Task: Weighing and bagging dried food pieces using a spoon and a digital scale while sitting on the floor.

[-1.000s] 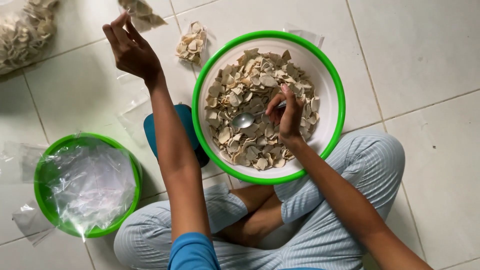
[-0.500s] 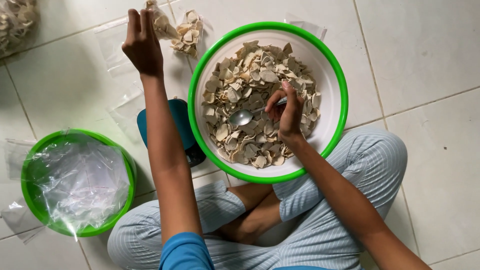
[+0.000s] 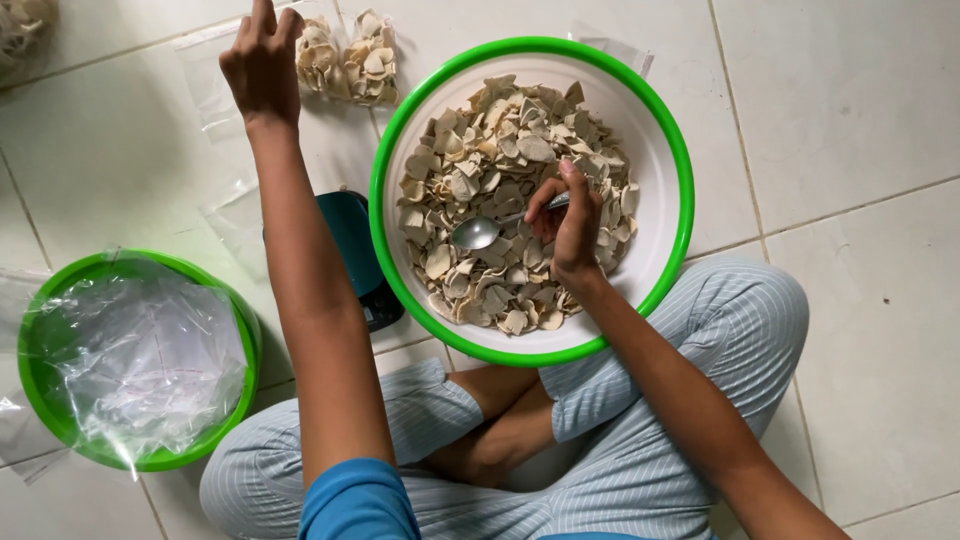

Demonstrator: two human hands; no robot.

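The right hand (image 3: pixel 572 235) pinches the handle of one metal spoon (image 3: pixel 490 228), whose bowl rests on the pale chips (image 3: pixel 500 150) heaped in the large green-rimmed white bowl (image 3: pixel 660 130). The left hand (image 3: pixel 262 62) reaches out, fingers curled at one small filled chip bag (image 3: pixel 350 58) lying on the floor; whether it grips the bag cannot be told. A second green bowl (image 3: pixel 40 400) holds empty clear plastic bags (image 3: pixel 140 360) on the left. One teal scale (image 3: pixel 350 240) sits beside the big bowl. The floor (image 3: pixel 860 100) is white tile.

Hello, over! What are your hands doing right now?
Right hand grips spoon over chips in big bowl. Left hand at filled bag. Nothing blocking.
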